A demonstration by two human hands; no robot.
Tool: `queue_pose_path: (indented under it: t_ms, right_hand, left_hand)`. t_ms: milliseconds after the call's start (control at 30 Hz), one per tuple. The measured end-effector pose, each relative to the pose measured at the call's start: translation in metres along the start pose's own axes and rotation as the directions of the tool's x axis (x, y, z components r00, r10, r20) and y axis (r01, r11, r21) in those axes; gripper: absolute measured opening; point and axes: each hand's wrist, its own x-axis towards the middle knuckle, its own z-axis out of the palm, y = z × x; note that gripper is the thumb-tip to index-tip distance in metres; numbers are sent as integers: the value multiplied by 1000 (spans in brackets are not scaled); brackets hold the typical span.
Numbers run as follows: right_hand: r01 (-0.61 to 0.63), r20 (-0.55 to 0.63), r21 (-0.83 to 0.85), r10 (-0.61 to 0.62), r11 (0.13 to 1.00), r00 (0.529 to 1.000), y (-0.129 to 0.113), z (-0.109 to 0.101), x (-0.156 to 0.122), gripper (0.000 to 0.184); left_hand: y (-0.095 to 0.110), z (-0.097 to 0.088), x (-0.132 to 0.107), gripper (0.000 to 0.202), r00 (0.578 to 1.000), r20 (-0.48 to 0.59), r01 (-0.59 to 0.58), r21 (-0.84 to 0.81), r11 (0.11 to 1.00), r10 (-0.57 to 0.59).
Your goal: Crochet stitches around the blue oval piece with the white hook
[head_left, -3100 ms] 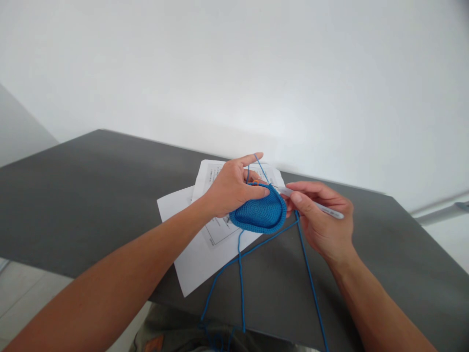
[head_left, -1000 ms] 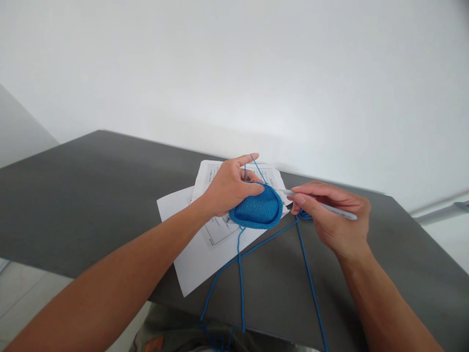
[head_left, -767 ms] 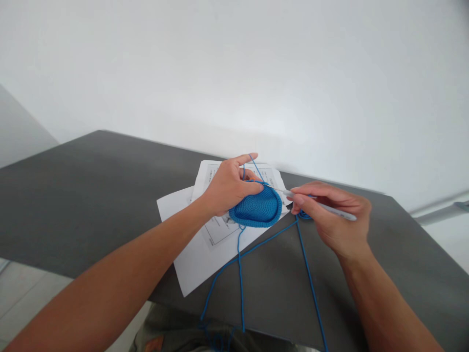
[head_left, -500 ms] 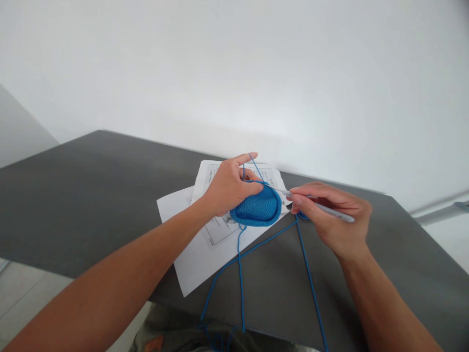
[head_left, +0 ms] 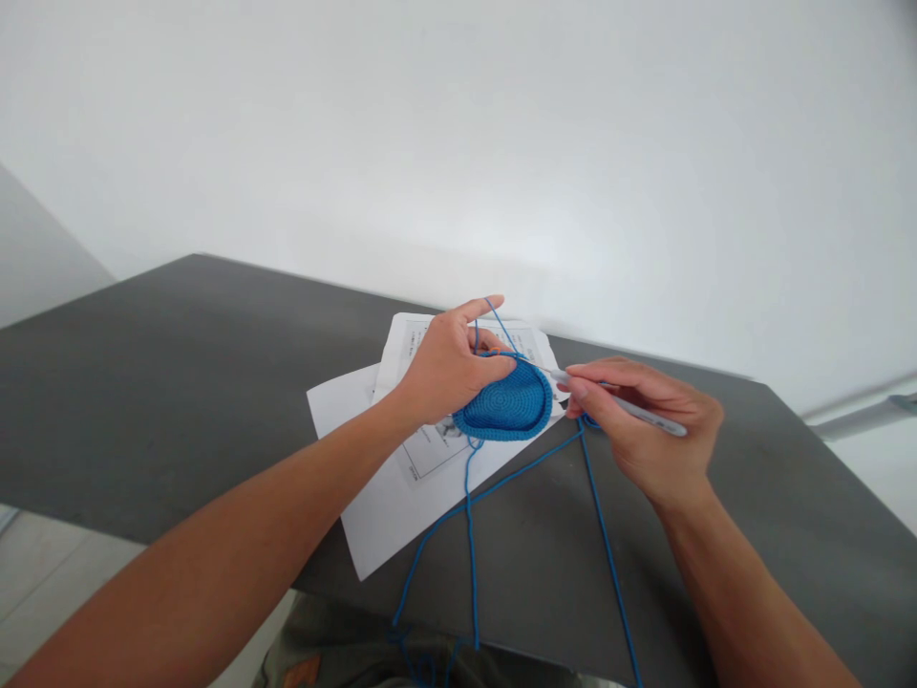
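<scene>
Fingers (head_left: pixel 477 310) of my left hand (head_left: pixel 440 368) are closed on the left edge of the blue disc (head_left: pixel 507 406). The thumb pinches it from above, and the index finger sticks out straight with the yarn (head_left: pixel 469 516) running over its tip. My right hand (head_left: pixel 649 435) is closed on the hook (head_left: pixel 630 408). Thumb and index finger grip the pale handle near its front, and the rest of the handle lies across the hand toward the right. The hook's thin metal tip reaches left to the disc's upper rim, close to my left thumb; I cannot tell whether it is through a stitch.

The disc sits between my two hands over the papers (head_left: pixel 383 521), tilted toward me so its round ribbed face shows. From its lower edge one strand drops straight down. Two more run from just under my right fingers, one slanting left and one right. All three cross the near edge of the table (head_left: pixel 179 382) toward my lap (head_left: pixel 315 659), where they bunch loosely.

The papers are two overlapping white sheets, and the upper one is printed. The table is dark grey, with a white wall (head_left: pixel 458 143) behind it.
</scene>
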Motion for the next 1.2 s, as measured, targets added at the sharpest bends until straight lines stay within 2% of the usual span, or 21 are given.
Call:
queue_pose_path:
  t_ms: [533, 800, 967, 1200]
  right_hand:
    - [146, 46, -127, -141, 981, 989, 1, -3, 2, 16]
    - [328, 173, -222, -293, 918, 940, 2, -6, 2, 29]
    - [366, 240, -216, -314, 905, 919, 0, -7, 1, 36]
    - [416, 271, -260, -348, 871, 897, -5, -4, 2, 31]
  left_hand:
    - [6, 4, -3, 87, 997, -56, -53, 102, 993, 59]
    - [7, 5, -3, 80, 990, -87, -88, 235, 968, 111]
    - [7, 6, -3, 78, 987, -104, -90, 263, 961, 121]
    - [7, 8, -4, 74, 983, -119, -99, 308, 946, 142]
